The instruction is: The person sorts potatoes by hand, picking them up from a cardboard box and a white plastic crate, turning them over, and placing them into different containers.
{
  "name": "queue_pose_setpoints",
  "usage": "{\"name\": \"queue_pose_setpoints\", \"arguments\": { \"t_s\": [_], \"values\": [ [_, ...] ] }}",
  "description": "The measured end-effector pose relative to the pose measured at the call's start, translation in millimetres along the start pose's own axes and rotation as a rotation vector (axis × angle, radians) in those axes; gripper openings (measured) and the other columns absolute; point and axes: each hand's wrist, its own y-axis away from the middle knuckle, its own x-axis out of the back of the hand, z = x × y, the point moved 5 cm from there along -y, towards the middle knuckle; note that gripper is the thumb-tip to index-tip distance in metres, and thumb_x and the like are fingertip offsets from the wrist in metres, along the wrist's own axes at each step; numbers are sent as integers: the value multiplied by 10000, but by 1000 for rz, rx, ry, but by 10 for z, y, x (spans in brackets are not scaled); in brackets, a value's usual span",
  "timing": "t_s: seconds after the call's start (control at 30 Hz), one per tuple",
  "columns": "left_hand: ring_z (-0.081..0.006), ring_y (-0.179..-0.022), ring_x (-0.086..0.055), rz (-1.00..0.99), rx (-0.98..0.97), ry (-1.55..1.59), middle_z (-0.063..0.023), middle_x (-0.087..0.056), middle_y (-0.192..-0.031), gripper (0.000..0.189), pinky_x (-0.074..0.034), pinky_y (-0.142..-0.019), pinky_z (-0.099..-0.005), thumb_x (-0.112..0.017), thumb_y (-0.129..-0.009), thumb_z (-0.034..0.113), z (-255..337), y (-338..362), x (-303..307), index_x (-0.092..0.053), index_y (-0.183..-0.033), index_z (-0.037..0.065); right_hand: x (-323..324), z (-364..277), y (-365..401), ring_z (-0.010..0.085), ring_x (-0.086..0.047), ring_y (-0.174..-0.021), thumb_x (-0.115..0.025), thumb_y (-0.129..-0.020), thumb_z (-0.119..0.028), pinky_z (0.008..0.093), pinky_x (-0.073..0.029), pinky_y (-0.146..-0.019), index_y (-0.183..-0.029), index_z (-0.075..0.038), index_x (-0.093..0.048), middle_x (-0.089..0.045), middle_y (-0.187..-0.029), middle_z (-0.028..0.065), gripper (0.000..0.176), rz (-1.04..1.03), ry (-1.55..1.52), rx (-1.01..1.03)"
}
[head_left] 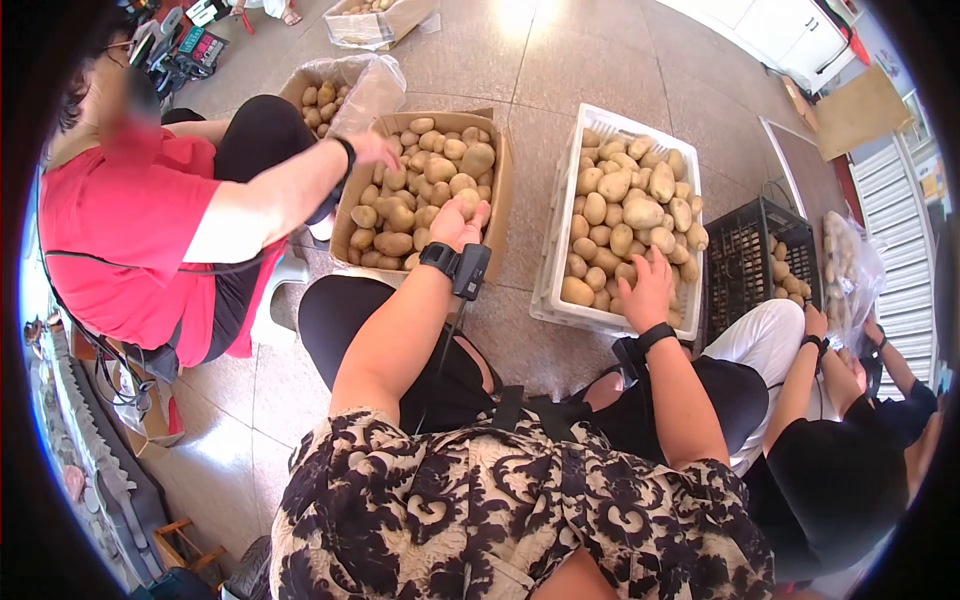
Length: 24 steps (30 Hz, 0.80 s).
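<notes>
My left hand (460, 228) is over the near right corner of a cardboard box (502, 190) full of potatoes. Its fingers are closed around a potato (468, 203). To the right, my right hand (650, 292) reaches over the near part of a white plastic crate (548, 260) heaped with potatoes (643, 213). Its fingers are apart and lie against the potatoes, and I see none gripped in it. A dark device (471, 272) is strapped to my left wrist, and a black band (656, 336) circles my right wrist.
On the left, a seated person in red (140, 240) stretches a hand (374, 150) over the same cardboard box. Another potato box (318, 88) stands behind. To the right are a black crate (752, 250), a plastic bag of potatoes (850, 262) and people in dark tops (840, 470).
</notes>
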Motion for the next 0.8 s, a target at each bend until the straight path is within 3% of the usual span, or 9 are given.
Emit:
{"name": "queue_pose_setpoints", "arguments": {
  "t_s": [0.1,0.13,0.17,0.23,0.33,0.5,0.57,0.8],
  "values": [
    [-272,-1105,-436,16,-48,78,-110,-313,-1334,438,-511,-862,-329,-438,-928,152,100,-108,90,-279,-1308,2,-68,186,42,359,-322,-1197,-690,-700,-157,459,-325,-970,-1221,-84,-451,-297,-1350,153,578,-88,-34,-148],
    [-290,-989,-546,72,-142,38,-179,-413,-1214,494,-522,-844,-310,-420,-942,250,124,12,32,-233,-1296,-40,-133,234,63,369,-317,-1195,-688,-702,-156,451,-325,-975,-1220,-74,-449,-296,-1344,163,577,-130,-37,-130],
    [-301,-932,-571,-81,-97,100,-182,-446,-1180,538,-544,-800,-324,-450,-928,301,171,-82,69,-245,-1285,-46,-163,234,60,380,-311,-1192,-686,-704,-155,443,-325,-981,-1219,-64,-447,-295,-1337,173,575,-166,-42,-112],
    [-286,-930,-567,73,-99,166,-171,-398,-1251,607,-554,-766,-313,-482,-913,321,175,-41,106,-207,-1352,6,-159,226,86,394,-299,-1190,-680,-707,-144,429,-323,-990,-1216,-50,-445,-287,-1328,187,568,-152,-63,-111],
    [-293,-939,-563,96,-69,205,-169,-432,-1174,633,-554,-767,-323,-503,-897,340,225,-124,206,-202,-1362,34,-147,182,113,397,-287,-1191,-663,-717,-127,426,-324,-991,-1207,-51,-455,-272,-1330,178,538,-165,-39,-136],
    [-304,-924,-549,137,-55,199,-207,-475,-1038,531,-560,-750,-378,-503,-892,367,295,-221,294,-330,-1209,-22,-140,178,143,398,-291,-1190,-652,-722,-139,420,-336,-987,-1206,-59,-460,-267,-1337,178,527,-144,-30,-154],
    [-282,-899,-545,151,-112,174,-162,-468,-993,458,-557,-743,-381,-492,-904,335,313,-154,275,-356,-1173,-9,-169,173,162,399,-296,-1190,-645,-726,-142,424,-336,-988,-1207,-60,-462,-259,-1348,177,521,-138,6,-144],
    [-288,-901,-557,187,-83,159,-142,-488,-999,327,-542,-748,-390,-395,-938,248,432,-316,429,-371,-1132,-15,-171,188,181,405,-288,-1212,-613,-746,-144,430,-367,-968,-1220,-68,-462,-251,-1365,162,503,-152,18,-164]
  ]
}}
